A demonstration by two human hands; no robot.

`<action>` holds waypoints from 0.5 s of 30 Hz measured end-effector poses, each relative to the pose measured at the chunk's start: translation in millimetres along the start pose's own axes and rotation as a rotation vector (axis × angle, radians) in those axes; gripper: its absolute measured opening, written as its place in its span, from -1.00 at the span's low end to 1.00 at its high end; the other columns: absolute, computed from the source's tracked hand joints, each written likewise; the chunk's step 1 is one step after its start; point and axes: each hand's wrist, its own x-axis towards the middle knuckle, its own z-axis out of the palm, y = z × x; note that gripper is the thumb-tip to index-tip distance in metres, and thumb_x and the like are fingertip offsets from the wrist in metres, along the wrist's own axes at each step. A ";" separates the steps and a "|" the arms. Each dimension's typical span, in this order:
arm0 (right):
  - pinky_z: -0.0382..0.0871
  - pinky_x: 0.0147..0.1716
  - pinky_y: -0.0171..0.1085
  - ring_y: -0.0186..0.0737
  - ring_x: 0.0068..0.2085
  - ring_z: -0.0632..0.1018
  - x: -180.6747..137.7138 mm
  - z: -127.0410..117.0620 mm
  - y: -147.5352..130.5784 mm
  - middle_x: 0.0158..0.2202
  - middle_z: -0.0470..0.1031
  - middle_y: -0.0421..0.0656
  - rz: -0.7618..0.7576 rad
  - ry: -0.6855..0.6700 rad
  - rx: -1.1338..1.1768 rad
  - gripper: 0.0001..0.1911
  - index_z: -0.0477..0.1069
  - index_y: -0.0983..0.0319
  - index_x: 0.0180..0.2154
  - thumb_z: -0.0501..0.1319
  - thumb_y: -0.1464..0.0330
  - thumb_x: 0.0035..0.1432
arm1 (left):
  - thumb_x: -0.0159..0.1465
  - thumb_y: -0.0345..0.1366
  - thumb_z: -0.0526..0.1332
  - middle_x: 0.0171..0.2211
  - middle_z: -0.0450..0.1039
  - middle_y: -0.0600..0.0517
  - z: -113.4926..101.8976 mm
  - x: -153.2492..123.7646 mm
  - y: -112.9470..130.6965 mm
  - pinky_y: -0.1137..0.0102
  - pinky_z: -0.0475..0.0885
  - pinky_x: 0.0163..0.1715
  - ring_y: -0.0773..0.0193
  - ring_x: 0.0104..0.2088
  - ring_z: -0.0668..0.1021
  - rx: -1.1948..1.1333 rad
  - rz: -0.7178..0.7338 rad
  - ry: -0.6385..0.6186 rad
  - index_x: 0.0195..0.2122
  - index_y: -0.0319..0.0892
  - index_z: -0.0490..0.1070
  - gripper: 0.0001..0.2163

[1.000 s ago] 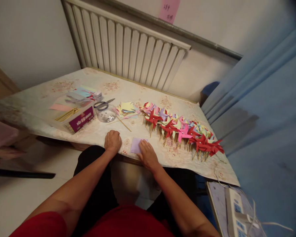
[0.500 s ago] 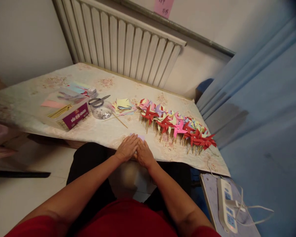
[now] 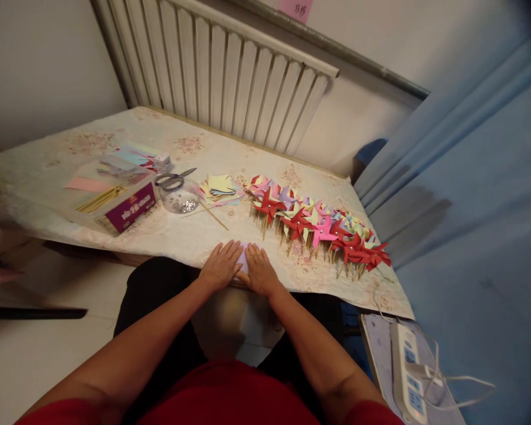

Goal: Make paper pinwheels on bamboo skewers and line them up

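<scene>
Beyond hands (image 3: 221, 267) on lavender paper (image 3: 243, 254), a purple label (image 3: 130, 211) bears blurred characters (image 3: 136, 208).

The left hand (image 3: 222, 265) and the right hand (image 3: 260, 271) lie palm down, side by side, at the near edge of the desk (image 3: 159, 133), with a lilac paper (image 3: 244, 260) partly covered between them. Beyond stand rows of paper pinwheels (image 3: 298, 224) on sticks, right of a stack of paper squares (image 3: 220, 184), while farther left sit a round clear tub (image 3: 181, 203) of shiny bits, scissors (image 3: 172, 182) near its rim, and a box (image 3: 135, 206) with a purple label. A white radiator (image 3: 230, 77) runs behind the desk, and a power strip (image 3: 409, 372) rests at lower right.
</scene>
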 end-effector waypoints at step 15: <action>-0.11 0.34 0.09 0.08 0.39 0.05 3.2 -6.6 22.6 0.37 0.03 0.19 0.058 -0.034 0.002 -0.21 0.07 0.44 0.31 -0.03 -0.03 0.33 | 0.36 -0.06 -0.03 0.36 0.10 -0.17 -5.3 -1.6 -1.8 0.05 -0.01 0.32 0.01 0.36 0.14 0.091 -0.058 0.010 0.32 -0.25 0.16 -0.43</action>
